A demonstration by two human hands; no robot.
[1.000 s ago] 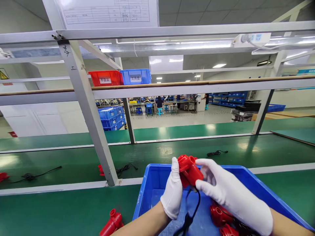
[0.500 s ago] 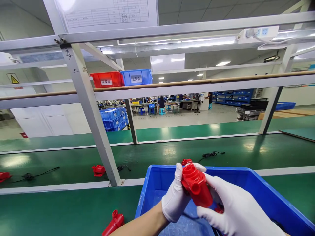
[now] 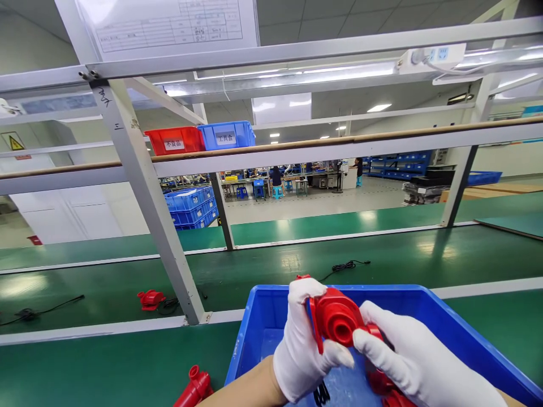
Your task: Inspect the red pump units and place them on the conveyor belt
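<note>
Both hands wear white gloves and hold one red plastic part [image 3: 337, 316] above a large blue bin [image 3: 407, 294]. My left hand [image 3: 301, 345] wraps round its left side, with the thumb below it. On the right side, my right hand [image 3: 407, 356] pinches the part between thumb and fingers. A round opening on the part faces the camera. Inside the bin, more red parts [image 3: 396, 398] lie partly hidden under my right hand, near a coiled black cord [image 3: 321, 394]. Another red part [image 3: 195, 387] rests on the green surface left of the bin.
Behind a metal post [image 3: 144, 198], a green belt [image 3: 263, 277] carries a red part [image 3: 150, 299] and black cords [image 3: 345, 265]. A red box [image 3: 175, 140] and a blue box [image 3: 227, 135] sit on the shelf above. People work in the distance.
The red part has been turned so its round opening faces the camera. My left hand's grip has shifted, with its thumb now below. Belt items have shifted left in view.
</note>
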